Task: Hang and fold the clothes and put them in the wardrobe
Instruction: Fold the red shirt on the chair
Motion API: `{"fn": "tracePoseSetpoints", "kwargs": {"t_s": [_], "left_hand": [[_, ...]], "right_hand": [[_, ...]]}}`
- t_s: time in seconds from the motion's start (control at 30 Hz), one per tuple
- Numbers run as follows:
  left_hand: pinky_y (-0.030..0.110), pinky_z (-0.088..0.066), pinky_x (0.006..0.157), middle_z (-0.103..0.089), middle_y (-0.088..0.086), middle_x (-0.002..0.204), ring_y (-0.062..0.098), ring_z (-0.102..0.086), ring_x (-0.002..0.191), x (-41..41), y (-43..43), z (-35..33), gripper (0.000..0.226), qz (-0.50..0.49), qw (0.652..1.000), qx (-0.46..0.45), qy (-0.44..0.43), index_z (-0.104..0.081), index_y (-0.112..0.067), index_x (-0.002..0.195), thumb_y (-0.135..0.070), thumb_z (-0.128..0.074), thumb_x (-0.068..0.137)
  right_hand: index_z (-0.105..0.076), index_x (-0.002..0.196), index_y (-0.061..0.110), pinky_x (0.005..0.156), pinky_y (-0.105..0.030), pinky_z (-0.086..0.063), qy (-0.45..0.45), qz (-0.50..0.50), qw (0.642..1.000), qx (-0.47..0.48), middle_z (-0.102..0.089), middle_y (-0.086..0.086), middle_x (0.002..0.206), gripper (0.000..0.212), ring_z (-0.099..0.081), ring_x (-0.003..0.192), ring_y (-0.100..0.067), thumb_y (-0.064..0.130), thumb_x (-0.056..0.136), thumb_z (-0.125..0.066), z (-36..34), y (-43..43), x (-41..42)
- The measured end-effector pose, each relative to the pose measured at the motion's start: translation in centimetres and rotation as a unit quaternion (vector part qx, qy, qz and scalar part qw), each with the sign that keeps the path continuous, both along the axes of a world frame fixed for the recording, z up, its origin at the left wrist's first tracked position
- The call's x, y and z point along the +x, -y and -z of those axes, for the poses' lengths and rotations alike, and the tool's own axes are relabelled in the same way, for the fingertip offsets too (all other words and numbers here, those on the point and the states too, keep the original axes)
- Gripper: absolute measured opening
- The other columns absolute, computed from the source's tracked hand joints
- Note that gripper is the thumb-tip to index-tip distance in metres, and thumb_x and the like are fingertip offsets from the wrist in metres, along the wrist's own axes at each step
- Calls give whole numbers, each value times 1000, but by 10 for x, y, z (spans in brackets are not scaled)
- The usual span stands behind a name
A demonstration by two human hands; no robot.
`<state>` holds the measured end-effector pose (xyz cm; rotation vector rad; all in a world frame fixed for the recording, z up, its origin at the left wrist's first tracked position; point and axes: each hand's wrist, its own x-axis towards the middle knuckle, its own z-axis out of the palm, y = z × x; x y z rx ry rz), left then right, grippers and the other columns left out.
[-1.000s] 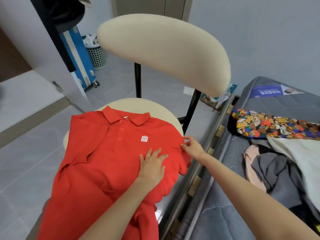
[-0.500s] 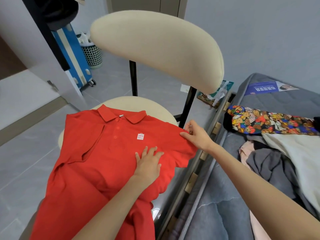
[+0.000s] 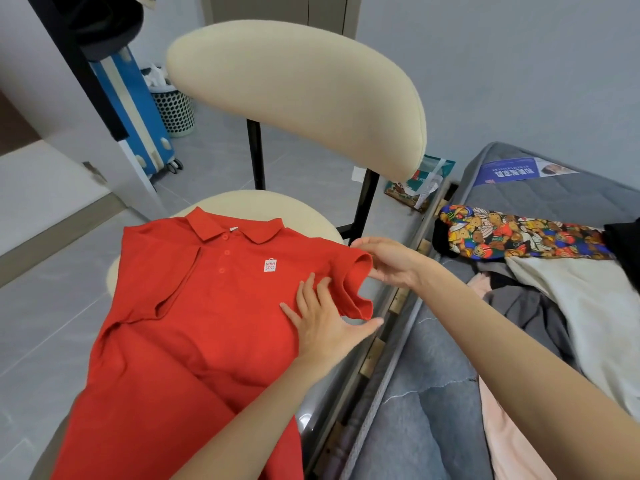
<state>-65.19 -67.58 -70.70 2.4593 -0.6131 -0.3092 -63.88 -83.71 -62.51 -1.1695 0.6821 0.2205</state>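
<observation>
A red polo shirt (image 3: 194, 323) with a small white logo lies face up across the cream chair seat (image 3: 263, 206), its lower part hanging off the front. Its left sleeve is folded in over the body. My left hand (image 3: 322, 317) lies flat on the shirt's chest near the right armpit, fingers straight. My right hand (image 3: 388, 261) pinches the right sleeve's shoulder edge and lifts it off the seat, so the sleeve opening stands up.
The chair's wide cream backrest (image 3: 298, 95) rises behind the shirt. A bed (image 3: 433, 393) on the right carries a pile of clothes (image 3: 554, 289), including a bear-print piece (image 3: 519, 237). A blue suitcase (image 3: 135, 109) and a mesh bin (image 3: 173, 112) stand at the back left.
My right hand has raised the right sleeve and drawn it inward. My left hand stays pressed on the shirt, shifted slightly toward the sleeve.
</observation>
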Motion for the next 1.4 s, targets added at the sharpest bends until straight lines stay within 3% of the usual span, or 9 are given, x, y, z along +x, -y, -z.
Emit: {"fn": "tracePoseSetpoints", "kwargs": {"t_s": [0.27, 0.43, 0.67, 0.77, 0.87, 0.93, 1.1, 1.27, 1.4], "left_hand": [[45, -21, 115, -39, 0, 148, 22, -29, 138, 8, -8, -9, 36, -79, 995, -59, 9, -58, -17, 116, -37, -59, 86], [36, -43, 86, -62, 2, 106, 26, -55, 103, 24, -32, -22, 19, -66, 993, -96, -29, -63, -13, 104, -17, -53, 88], [28, -57, 50, -57, 9, 90, 14, -60, 52, 65, -63, -35, 19, -168, 889, -237, -354, -48, -15, 113, -6, -45, 96], [26, -54, 52, -58, 9, 99, 14, -59, 60, 78, -81, -31, 24, -198, 888, -188, -371, -48, -15, 119, -8, -40, 97], [27, -51, 66, -59, 6, 101, 14, -60, 69, 84, -94, -23, 30, -223, 894, -155, -356, -48, -12, 126, -20, -39, 99], [30, -53, 73, -60, 3, 99, 17, -63, 75, 83, -95, -19, 42, -228, 890, -153, -363, -45, -14, 132, -36, -48, 97], [34, -41, 104, -52, 12, 137, 29, -53, 124, 76, -80, -10, 81, -147, 951, -44, -270, -28, -14, 146, -41, -70, 82], [37, -42, 103, -53, 10, 136, 33, -59, 115, 76, -83, -6, 58, -88, 960, -78, -254, -39, -17, 142, -13, -64, 89], [14, -28, 98, -52, 6, 132, 22, -50, 123, 80, -87, -2, 51, -47, 980, -68, -184, -49, -22, 135, -9, -64, 88]], "right_hand": [[-58, 81, 7, 49, -16, -53, 2, 75, 997, 24, -64, -8, 74, 22, -65, 56, -8, -2, 98, -46, -6, -10, 5], [-56, 78, 8, 46, -17, -51, 7, 157, 987, -12, -54, -8, 72, 21, -58, 52, -8, -4, 94, -50, 0, -14, 8], [-55, 82, 2, 53, -20, -56, 18, 240, 970, 44, -52, -10, 78, 16, -64, 64, -16, -8, 93, -50, 10, -32, 40], [-57, 107, -2, 78, -28, -57, 44, 190, 979, 59, -58, -13, 95, 14, -67, 79, -22, -2, 94, -53, 19, -44, 57], [-59, 118, 5, 68, -19, -56, 30, 73, 988, -132, -67, -10, 103, 26, -64, 77, -14, 1, 93, -54, 37, -54, 63], [-60, 116, 11, 63, -13, -49, 25, 6, 957, -290, -66, -7, 118, 30, -62, 87, -13, -1, 90, -51, 52, -54, 63], [-48, 139, 12, 104, -24, -34, 2, -166, 858, -487, -49, -9, 137, 46, -49, 123, -21, 12, 93, -56, 74, -49, 62], [-51, 127, 4, 94, -33, -39, -44, -226, 784, -577, -51, -17, 125, 34, -53, 112, -31, 19, 96, -54, 79, -47, 71], [-51, 113, 5, 79, -34, -41, -4, -181, 765, -618, -54, -14, 115, 23, -55, 102, -31, 7, 91, -56, 67, -42, 72]]}}
